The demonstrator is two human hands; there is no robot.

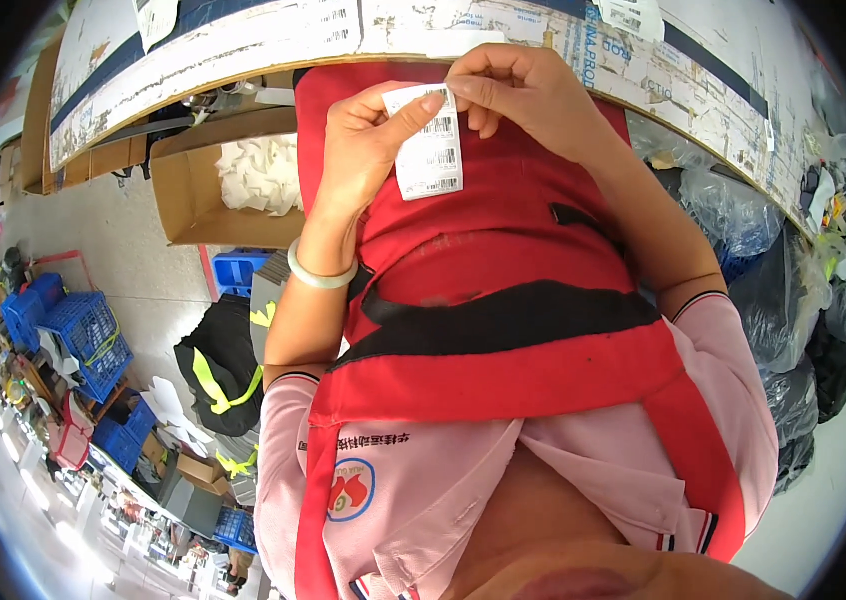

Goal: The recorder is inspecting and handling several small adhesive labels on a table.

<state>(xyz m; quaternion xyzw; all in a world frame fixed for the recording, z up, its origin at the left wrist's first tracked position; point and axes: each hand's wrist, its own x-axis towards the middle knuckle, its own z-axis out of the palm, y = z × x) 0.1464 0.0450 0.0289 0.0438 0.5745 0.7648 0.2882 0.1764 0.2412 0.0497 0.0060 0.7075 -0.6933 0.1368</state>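
Observation:
A white strip of barcode labels [430, 158] hangs in front of the red apron [513, 190] over my lap. My left hand [371, 130] pinches its upper part, thumb on the printed side. At the strip's top right corner, my right hand [523, 95] has thumb and forefinger pressed together. The fingertips meet the strip's edge there, and its other fingers curl underneath. A pale bangle [321, 268] circles my left wrist.
The worn table edge [243, 80] runs just beyond my hands, with label sheets [331, 22] on it. A cardboard box [183, 190] of crumpled pale paper stands at left below the table. Plastic-wrapped bundles [773, 290] lie at right; blue crates [88, 340] stand far left.

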